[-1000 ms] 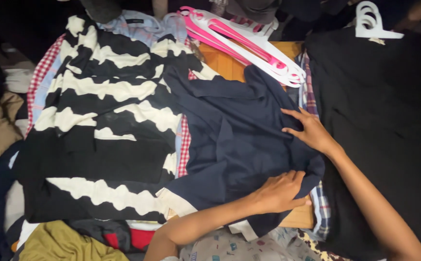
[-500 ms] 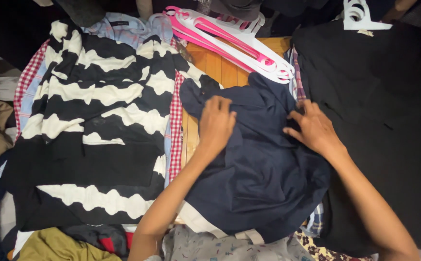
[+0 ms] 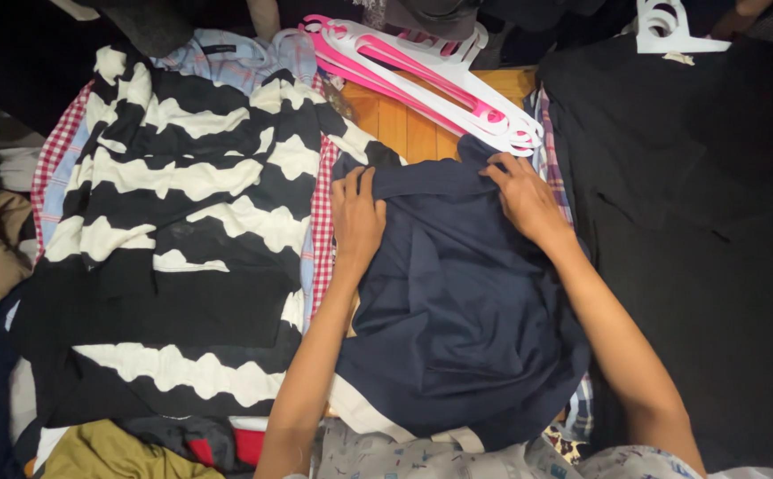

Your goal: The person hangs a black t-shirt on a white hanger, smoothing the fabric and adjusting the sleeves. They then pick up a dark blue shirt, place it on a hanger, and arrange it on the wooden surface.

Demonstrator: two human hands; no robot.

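A dark navy garment (image 3: 462,319) lies crumpled in the middle of a wooden table (image 3: 400,120). My left hand (image 3: 356,219) rests flat on the garment's upper left edge, fingers together and pointing away from me. My right hand (image 3: 521,195) presses on the garment's upper right corner, fingers curled over a folded band of the cloth near the hangers. Whether either hand pinches the cloth is hard to tell; both touch it.
A black and cream striped sweater (image 3: 173,248) covers the left side over red checked cloth (image 3: 322,231). Pink and white hangers (image 3: 431,80) lie at the top centre. A black garment (image 3: 697,231) with a white hanger (image 3: 666,27) fills the right.
My left hand has moved from the garment's lower edge up to its upper left. The right hand has slid up and left to the top corner. The navy garment's top has been folded over.
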